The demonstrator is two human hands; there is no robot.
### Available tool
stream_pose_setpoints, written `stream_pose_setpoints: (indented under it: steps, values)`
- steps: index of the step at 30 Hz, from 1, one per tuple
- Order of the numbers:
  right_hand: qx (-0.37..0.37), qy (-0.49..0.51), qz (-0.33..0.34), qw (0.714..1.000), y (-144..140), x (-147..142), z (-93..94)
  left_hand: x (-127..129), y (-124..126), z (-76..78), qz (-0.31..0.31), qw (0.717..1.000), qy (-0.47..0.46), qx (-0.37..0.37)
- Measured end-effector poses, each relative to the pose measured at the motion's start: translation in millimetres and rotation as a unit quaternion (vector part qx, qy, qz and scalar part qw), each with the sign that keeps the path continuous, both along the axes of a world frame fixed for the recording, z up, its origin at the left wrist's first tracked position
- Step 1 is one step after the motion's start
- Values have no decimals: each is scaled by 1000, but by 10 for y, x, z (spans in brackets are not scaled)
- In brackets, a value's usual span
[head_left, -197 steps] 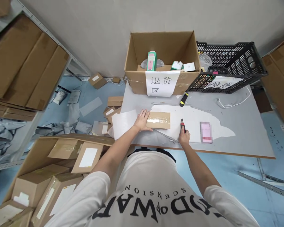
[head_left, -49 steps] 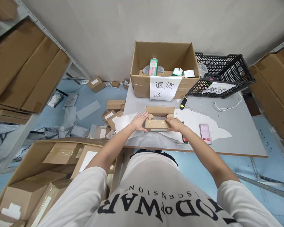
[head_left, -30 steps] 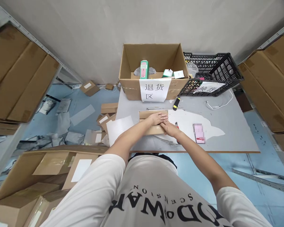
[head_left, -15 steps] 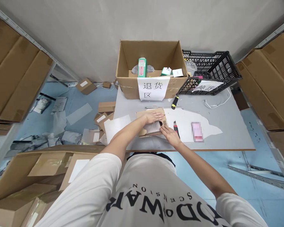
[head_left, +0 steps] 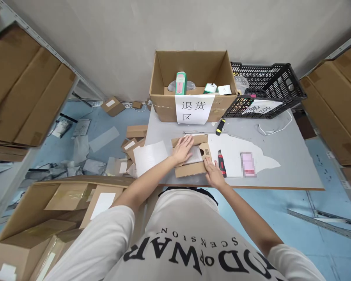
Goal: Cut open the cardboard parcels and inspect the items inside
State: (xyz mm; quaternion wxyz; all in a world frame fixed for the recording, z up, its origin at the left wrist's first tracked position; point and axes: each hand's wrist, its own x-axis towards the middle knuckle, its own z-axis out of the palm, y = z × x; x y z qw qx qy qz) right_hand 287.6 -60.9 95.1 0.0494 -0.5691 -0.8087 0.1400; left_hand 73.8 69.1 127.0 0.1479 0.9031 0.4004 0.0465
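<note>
A small cardboard box [head_left: 190,170] lies on the table in front of me with its long flaps folded out. Inside it is something in cloudy plastic wrap [head_left: 195,155], too unclear to name. My left hand [head_left: 183,150] rests over the left part of the box, fingers stretched out and covering some of the contents. At the right front corner, my right hand [head_left: 214,173] touches the box with its fingers extended. Just right of that hand lies a red and black utility knife [head_left: 222,164]. A pink, pixelated item [head_left: 248,164] is farther right.
At the back of the table [head_left: 298,164] stand a large cardboard box [head_left: 163,107] with a paper sign and a black plastic crate [head_left: 292,89]. A yellow-black handled tool [head_left: 220,127] lies before them. Left is a white sheet [head_left: 149,156]; a big carton [head_left: 23,195] holds boxes.
The box's flaps have swung outward, showing more of its inside. My left hand has shifted left across it; my right hand has dropped slightly toward the front corner. The view has shifted a little.
</note>
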Motion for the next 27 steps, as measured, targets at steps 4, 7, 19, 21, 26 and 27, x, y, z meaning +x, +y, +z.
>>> stream_pose_setpoints:
  steps: [4, 7, 19, 21, 26, 27]
  values:
    - [-60, 13, -158, 985, 363, -10, 336, -94, -451, 11, 224, 973, 7, -47]
    - [-123, -39, -229, 965, 722, -103, 467, -64, -533, -33, 358, 923, 1, -140]
    - [-181, -102, -309, 928, 1221, -433, 403, -163, -238, -359, 338, 905, -12, -259]
    - [-204, -84, -304, 927, 1268, -345, 435, -277, -233, -357, 309, 916, -23, -255]
    - [-338, 108, -238, 904, 1280, 84, 477, -603, -302, -147, 329, 921, -72, -196]
    - [-336, 138, -220, 905, 1251, 165, 482, -648, -325, -79, 325, 931, -74, -151]
